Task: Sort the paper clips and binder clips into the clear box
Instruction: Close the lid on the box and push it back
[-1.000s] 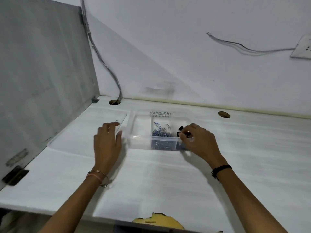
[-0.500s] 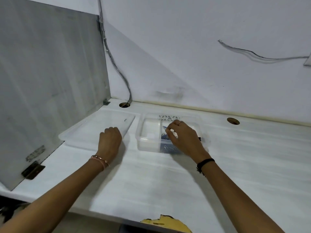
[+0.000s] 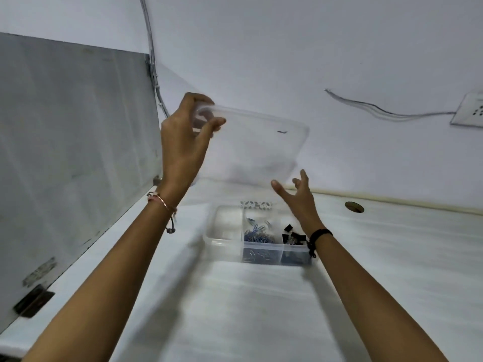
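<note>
Lid (image 3: 251, 147) pinched in left hand (image 3: 183, 142) fingers (right hand (image 3: 300, 197) apart).

White wall (image 3: 339, 48), pale desk (image 3: 392, 257)

Clear box (image 3: 222, 240) was colourless with a white-and-grey leaf-patterned strip (image 3: 256, 204), paper clips (image 3: 257, 235) were blue, binder clips (image 3: 292, 235) black, lid (image 3: 251, 150) transparent, desk (image 3: 392, 257) white, wristband (image 3: 317, 237) black, bracelet (image 3: 159, 201) pinkish-copper.

lid (image 3: 251, 145) overhead, clear box (image 3: 224, 237) open — reachable
</note>
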